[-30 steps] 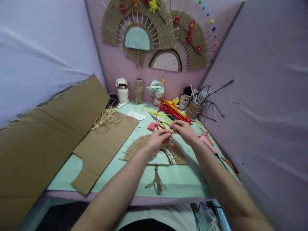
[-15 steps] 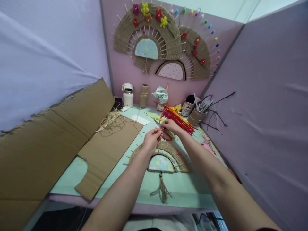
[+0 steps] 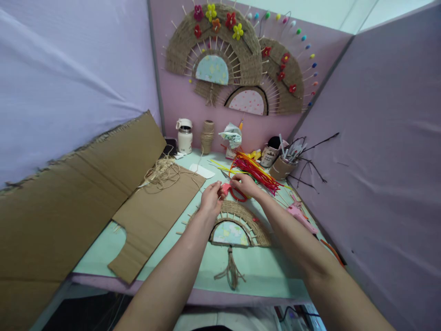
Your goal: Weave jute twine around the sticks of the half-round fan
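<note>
Pinched in the fingertips of my left hand point(image 3: 212, 198) is a small pink piece point(image 3: 225, 188), too small to make out its exact kind. My right hand point(image 3: 244, 185) is closed at the right edge of this piece; what its fingertips hold is hidden. Under and beside my right hand lie scissors with red handles point(image 3: 239, 196), partly covered. Just below both hands, a half-round woven twine fan point(image 3: 263, 230) lies on the table. It has thin sticks, a floral half-circle centre point(image 3: 230, 233), a small red bit on its right side and a twine tassel point(image 3: 231, 271).
Red, orange and yellow pipe cleaners point(image 3: 257, 172) lie behind my right hand. Cardboard point(image 3: 151, 220) and tangled twine point(image 3: 161, 172) are at left. A pink glue gun point(image 3: 301, 218) lies right. A bottle point(image 3: 185, 138), twine spool point(image 3: 207, 138) and pot of twigs point(image 3: 281, 168) stand behind.
My left hand has shifted slightly left, and the pink piece shows more between my hands. My right hand stays nearly in place. The view has shifted a little.
</note>
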Demonstrator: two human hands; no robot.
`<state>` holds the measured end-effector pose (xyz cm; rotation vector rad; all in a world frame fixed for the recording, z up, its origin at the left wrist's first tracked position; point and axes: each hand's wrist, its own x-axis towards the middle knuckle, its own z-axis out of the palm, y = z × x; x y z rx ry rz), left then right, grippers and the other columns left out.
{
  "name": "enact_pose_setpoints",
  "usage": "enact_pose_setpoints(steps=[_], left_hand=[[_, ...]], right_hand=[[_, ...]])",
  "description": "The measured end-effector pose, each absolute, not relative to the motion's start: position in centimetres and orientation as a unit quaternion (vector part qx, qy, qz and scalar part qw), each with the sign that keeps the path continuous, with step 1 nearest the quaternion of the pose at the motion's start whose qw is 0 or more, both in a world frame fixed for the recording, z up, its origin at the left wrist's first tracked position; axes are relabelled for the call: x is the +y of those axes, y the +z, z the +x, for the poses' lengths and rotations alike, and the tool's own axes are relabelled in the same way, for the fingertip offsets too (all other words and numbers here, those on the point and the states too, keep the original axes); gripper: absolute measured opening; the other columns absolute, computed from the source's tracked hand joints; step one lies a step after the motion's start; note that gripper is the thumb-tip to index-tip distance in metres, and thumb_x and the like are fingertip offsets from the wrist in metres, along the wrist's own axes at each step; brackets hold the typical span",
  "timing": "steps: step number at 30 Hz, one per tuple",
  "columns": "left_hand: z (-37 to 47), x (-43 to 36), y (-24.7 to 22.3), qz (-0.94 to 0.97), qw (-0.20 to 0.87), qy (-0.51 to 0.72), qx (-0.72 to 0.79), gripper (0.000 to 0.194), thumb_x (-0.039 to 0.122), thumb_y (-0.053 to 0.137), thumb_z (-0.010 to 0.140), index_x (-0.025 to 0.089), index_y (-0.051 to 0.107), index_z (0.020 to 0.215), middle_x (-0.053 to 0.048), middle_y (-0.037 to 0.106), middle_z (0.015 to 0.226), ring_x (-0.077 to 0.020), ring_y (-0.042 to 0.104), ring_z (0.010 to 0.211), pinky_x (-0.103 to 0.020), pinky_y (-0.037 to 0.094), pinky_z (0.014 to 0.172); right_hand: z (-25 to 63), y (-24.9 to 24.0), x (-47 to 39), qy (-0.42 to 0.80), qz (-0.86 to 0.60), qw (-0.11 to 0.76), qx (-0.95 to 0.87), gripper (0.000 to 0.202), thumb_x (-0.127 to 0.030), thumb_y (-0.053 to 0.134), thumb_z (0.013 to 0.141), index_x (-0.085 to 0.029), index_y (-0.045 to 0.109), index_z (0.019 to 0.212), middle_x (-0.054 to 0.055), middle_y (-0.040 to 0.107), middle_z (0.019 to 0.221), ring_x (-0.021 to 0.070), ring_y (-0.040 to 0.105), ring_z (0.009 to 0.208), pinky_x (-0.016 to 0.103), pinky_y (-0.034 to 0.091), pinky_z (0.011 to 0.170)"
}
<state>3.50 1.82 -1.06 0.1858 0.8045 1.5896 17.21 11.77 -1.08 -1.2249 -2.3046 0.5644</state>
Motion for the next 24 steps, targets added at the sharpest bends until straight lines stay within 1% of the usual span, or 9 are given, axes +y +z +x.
enact_pose_setpoints(steps=[3, 5, 8, 10, 13, 16, 21, 24], left_hand=[[3.5, 1.7, -1.0, 0.079, 0.631, 0.689, 0.348, 0.011, 0.015, 0.065, 0.077, 0.013, 0.056, 0.072, 0.003, 0.052, 0.057, -0.0024, 0.046, 0.046, -0.012, 0.034, 0.044], [3.5, 1.7, -1.0, 0.077, 0.633, 0.688, 0.348, 0.01, 0.015, 0.064, 0.078, 0.013, 0.056, 0.072, 0.003, 0.053, 0.057, -0.0023, 0.047, 0.046, -0.012, 0.034, 0.044], [3.5, 1.7, -1.0, 0.075, 0.632, 0.689, 0.347, 0.01, 0.015, 0.062, 0.08, 0.013, 0.056, 0.071, 0.003, 0.053, 0.058, -0.002, 0.046, 0.046, -0.011, 0.034, 0.044], [3.5, 1.8, -1.1, 0.075, 0.631, 0.691, 0.345, 0.011, 0.015, 0.06, 0.081, 0.013, 0.056, 0.071, 0.003, 0.052, 0.057, -0.002, 0.046, 0.046, -0.011, 0.034, 0.044], [3.5, 1.8, -1.2, 0.073, 0.631, 0.692, 0.344, 0.011, 0.014, 0.058, 0.082, 0.013, 0.056, 0.072, 0.004, 0.05, 0.056, -0.0022, 0.045, 0.046, -0.011, 0.034, 0.043], [3.5, 1.8, -1.2, 0.072, 0.631, 0.692, 0.344, 0.01, 0.014, 0.061, 0.08, 0.013, 0.056, 0.072, 0.003, 0.051, 0.057, -0.0024, 0.046, 0.046, -0.011, 0.034, 0.043], [3.5, 1.8, -0.9, 0.067, 0.631, 0.691, 0.346, 0.012, 0.014, 0.064, 0.077, 0.013, 0.054, 0.071, 0.004, 0.051, 0.056, -0.0024, 0.045, 0.044, -0.011, 0.033, 0.041], [3.5, 1.7, -0.8, 0.065, 0.632, 0.691, 0.345, 0.012, 0.013, 0.064, 0.077, 0.013, 0.054, 0.07, 0.003, 0.051, 0.056, -0.0024, 0.045, 0.044, -0.011, 0.034, 0.041]], right_hand=[[17.3, -1.3, 10.8, 0.099, -0.404, 0.198, -0.887, 0.02, -0.015, 0.049, 0.083, -0.014, 0.069, 0.087, 0.007, 0.067, 0.09, 0.0167, 0.055, 0.085, 0.026, 0.039, 0.08], [17.4, -1.4, 10.1, 0.01, -0.387, 0.156, -0.909, 0.024, -0.017, 0.046, 0.088, -0.015, 0.069, 0.094, 0.01, 0.066, 0.096, 0.0182, 0.054, 0.091, 0.027, 0.038, 0.083], [17.5, -1.2, 9.0, -0.076, -0.391, 0.093, -0.912, 0.025, -0.019, 0.046, 0.09, -0.017, 0.067, 0.103, 0.011, 0.065, 0.1, 0.0205, 0.052, 0.094, 0.028, 0.038, 0.081], [17.5, -1.0, 8.5, -0.11, -0.392, 0.066, -0.911, 0.024, -0.019, 0.046, 0.09, -0.017, 0.067, 0.102, 0.012, 0.065, 0.097, 0.0217, 0.052, 0.093, 0.029, 0.038, 0.078], [17.4, -0.7, 8.1, -0.133, -0.378, 0.052, -0.915, 0.025, -0.023, 0.044, 0.092, -0.015, 0.068, 0.092, 0.012, 0.065, 0.091, 0.0223, 0.051, 0.09, 0.029, 0.037, 0.076], [17.4, -0.7, 8.0, -0.138, -0.374, 0.055, -0.916, 0.027, -0.025, 0.043, 0.093, -0.015, 0.068, 0.087, 0.012, 0.065, 0.091, 0.0219, 0.052, 0.089, 0.029, 0.037, 0.074], [17.2, -1.1, 8.0, -0.119, -0.418, 0.067, -0.898, 0.022, -0.022, 0.046, 0.091, -0.015, 0.067, 0.092, 0.01, 0.067, 0.093, 0.0208, 0.055, 0.09, 0.027, 0.038, 0.073], [17.0, -0.9, 7.8, -0.096, -0.447, 0.07, -0.887, 0.023, -0.025, 0.045, 0.092, -0.016, 0.066, 0.093, 0.011, 0.068, 0.095, 0.0207, 0.057, 0.091, 0.026, 0.038, 0.073]])
